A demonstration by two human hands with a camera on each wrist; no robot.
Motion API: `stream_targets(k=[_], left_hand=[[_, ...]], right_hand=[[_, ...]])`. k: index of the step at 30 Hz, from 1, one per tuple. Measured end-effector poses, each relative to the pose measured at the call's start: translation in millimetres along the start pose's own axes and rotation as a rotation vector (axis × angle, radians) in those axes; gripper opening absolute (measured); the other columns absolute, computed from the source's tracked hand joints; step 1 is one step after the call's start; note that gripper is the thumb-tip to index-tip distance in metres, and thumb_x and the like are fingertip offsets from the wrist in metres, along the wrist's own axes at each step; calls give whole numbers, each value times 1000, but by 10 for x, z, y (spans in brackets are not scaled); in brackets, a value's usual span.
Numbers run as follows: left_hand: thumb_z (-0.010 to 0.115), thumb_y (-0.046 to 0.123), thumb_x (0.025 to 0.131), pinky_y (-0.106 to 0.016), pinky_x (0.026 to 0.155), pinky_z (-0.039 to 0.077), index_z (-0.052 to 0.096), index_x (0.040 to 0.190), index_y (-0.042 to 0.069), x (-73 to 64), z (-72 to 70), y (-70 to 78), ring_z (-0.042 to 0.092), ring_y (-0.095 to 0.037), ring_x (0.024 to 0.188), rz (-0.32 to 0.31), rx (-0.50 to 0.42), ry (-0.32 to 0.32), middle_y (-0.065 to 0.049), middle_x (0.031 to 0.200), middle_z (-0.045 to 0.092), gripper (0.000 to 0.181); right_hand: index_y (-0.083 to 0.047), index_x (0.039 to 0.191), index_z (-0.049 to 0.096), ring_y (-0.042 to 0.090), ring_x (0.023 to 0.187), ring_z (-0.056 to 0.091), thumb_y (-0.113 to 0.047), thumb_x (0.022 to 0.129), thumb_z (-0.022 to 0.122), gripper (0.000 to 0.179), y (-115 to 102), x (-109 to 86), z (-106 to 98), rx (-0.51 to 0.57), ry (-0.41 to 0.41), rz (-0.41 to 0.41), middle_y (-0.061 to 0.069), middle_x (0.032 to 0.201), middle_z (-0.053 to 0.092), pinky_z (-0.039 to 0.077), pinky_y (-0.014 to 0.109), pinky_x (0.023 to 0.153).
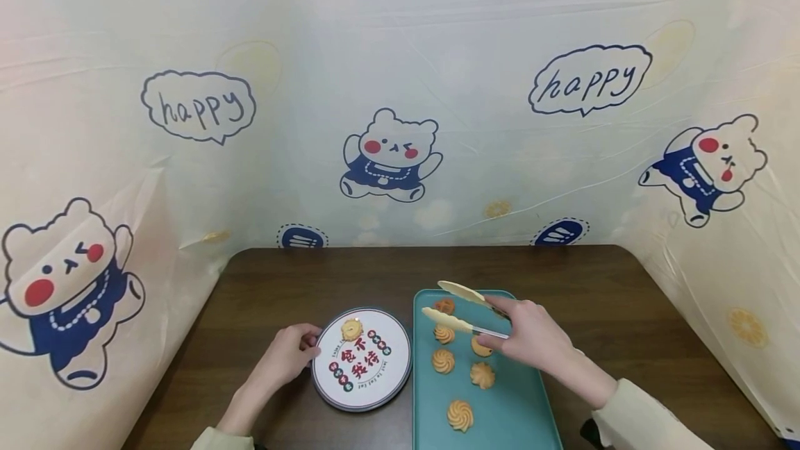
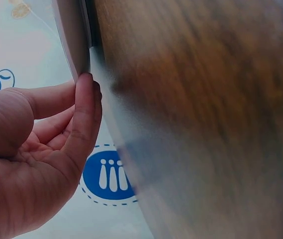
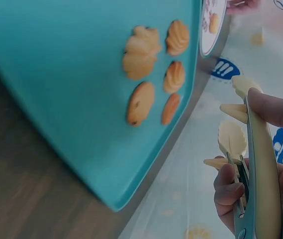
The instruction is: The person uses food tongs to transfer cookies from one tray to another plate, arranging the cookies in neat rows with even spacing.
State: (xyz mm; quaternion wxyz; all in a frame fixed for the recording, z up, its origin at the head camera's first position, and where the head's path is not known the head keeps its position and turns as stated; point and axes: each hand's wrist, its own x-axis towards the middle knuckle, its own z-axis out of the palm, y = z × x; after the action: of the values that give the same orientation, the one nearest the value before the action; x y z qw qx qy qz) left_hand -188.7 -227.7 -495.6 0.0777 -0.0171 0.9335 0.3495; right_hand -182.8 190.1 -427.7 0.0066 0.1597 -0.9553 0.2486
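My left hand pinches the left rim of a round white plate with a dark edge and red printed characters. One round cookie lies near its far side. In the left wrist view, thumb and fingers meet at the edge of the plate. My right hand grips cream-tipped tongs, their tips apart with nothing between them. The tongs are over the far end of a teal tray. Several cookies lie on that tray, among them a swirled cookie at the near end.
Plate and tray stand side by side on a dark wooden table, with a narrow gap between them. A pale printed curtain with bears and lettering hangs behind the table and along both sides.
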Motion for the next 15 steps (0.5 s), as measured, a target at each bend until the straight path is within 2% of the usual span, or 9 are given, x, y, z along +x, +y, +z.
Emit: stream_targets(k=[3, 6, 9, 15], left_hand=[[71, -3, 89, -29, 61, 54, 66, 116, -6, -3, 2, -4, 56, -18, 76, 1, 0, 3, -6, 86, 59, 28], [71, -3, 89, -29, 61, 54, 66, 117, -6, 2, 8, -10, 56, -18, 76, 4, 5, 6, -6, 86, 60, 29], [72, -3, 88, -29, 61, 53, 66, 116, -6, 5, 11, -9, 56, -18, 76, 9, 15, 7, -6, 86, 60, 29], [72, -2, 88, -30, 61, 53, 66, 117, -5, 3, 10, -11, 55, -18, 75, 7, 16, 8, -6, 86, 60, 29]], right_hand=[[-5, 135, 61, 8, 61, 49, -42, 78, 84, 72, 109, -81, -29, -7, 17, 10, 9, 101, 73, 40, 28, 52], [-5, 136, 60, 7, 52, 44, -44, 78, 83, 73, 215, -171, -49, -8, -2, 45, 7, 77, 68, 38, 27, 48], [-4, 136, 61, 7, 48, 39, -41, 79, 83, 71, 307, -273, -53, -7, -18, 62, 0, 64, 58, 38, 27, 49], [-4, 134, 62, 6, 48, 36, -39, 79, 83, 69, 462, -418, -20, -17, -35, 93, -6, 60, 47, 35, 26, 48]])
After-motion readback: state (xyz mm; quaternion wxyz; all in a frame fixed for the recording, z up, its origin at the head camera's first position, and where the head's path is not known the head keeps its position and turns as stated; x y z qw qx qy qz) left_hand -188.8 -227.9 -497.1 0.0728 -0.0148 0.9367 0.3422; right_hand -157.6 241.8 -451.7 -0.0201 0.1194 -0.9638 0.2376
